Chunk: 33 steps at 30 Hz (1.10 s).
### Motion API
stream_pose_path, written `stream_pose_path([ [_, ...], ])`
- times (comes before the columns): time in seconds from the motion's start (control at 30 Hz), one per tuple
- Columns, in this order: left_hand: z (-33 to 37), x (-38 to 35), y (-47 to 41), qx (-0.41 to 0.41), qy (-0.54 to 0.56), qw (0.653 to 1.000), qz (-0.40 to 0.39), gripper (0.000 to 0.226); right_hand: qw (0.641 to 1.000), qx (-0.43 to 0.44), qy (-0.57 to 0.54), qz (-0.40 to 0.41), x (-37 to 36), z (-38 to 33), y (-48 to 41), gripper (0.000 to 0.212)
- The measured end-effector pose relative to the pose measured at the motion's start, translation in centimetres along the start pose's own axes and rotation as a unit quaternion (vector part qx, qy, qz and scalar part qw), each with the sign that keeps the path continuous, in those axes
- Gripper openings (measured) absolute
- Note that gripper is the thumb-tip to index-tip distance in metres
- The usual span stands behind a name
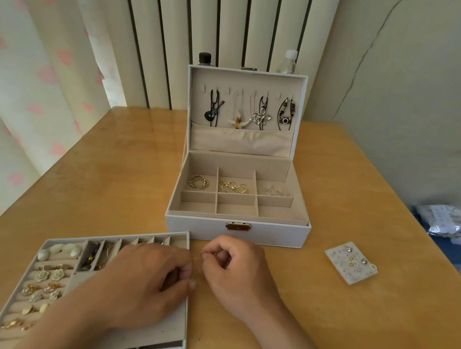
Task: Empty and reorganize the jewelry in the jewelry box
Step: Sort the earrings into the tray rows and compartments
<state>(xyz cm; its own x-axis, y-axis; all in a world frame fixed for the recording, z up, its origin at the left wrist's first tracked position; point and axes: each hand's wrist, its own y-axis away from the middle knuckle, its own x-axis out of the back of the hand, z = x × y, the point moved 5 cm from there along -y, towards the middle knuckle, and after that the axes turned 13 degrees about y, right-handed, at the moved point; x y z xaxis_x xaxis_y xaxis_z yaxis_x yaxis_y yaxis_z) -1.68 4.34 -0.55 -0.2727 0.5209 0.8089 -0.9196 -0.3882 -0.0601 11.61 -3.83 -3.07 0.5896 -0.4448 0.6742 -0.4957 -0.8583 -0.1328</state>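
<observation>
The white jewelry box (271,232) stands open mid-table, its lid upright with several necklaces (261,115) hanging inside. Gold rings (199,182), gold bangles (233,187) and silvery pieces (276,192) lie in its back compartments; the front ones are bare. The removed tray (172,336) lies at the lower left with flower earrings (49,274) and gold pieces (16,323). My left hand (141,281) hovers over the tray, fingertips curled at its right edge. My right hand (233,271) is curled just beside it, thumb and forefinger pinching something tiny, barely visible.
A white card of stud earrings (351,262) lies on the wooden table (349,329) to the right. Two bottles (288,62) stand behind the box lid. Foil bags (451,223) sit beyond the table's right edge. Curtains hang at the left.
</observation>
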Motion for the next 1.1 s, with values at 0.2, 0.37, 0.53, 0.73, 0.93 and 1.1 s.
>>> stream_pose_path([
  [0.2, 0.3, 1.0, 0.2, -0.034, 0.075, 0.997, 0.005, 0.015, 1.0, -0.006, 0.005, 0.003, 0.3, 0.2, -0.2, 0.012],
  [0.37, 0.3, 5.6, 1.9, -0.083, 0.3, 0.946, 0.088, 0.013, 1.0, -0.009, 0.004, 0.01, 0.3, 0.3, -0.3, 0.017],
  [0.53, -2.1, 9.0, 4.4, -0.107, 0.526, 0.837, 0.109, 0.027, 1.0, -0.008, 0.022, 0.016, 0.1, 0.4, -0.3, 0.016],
  [0.73, -3.3, 9.7, 5.2, -0.125, 0.599, 0.781, 0.126, 0.022, 0.999, -0.001, 0.036, 0.024, -0.1, 0.2, -0.2, 0.016],
  [0.93, -3.2, 9.5, 5.0, -0.135, 0.612, 0.77, 0.12, 0.022, 0.999, 0.009, 0.036, 0.019, -0.3, 0.3, -0.3, 0.017],
  [1.1, -3.3, 9.4, 4.9, -0.135, 0.622, 0.761, 0.125, 0.025, 0.999, 0.024, 0.042, 0.023, -0.3, 0.1, -0.2, 0.016],
])
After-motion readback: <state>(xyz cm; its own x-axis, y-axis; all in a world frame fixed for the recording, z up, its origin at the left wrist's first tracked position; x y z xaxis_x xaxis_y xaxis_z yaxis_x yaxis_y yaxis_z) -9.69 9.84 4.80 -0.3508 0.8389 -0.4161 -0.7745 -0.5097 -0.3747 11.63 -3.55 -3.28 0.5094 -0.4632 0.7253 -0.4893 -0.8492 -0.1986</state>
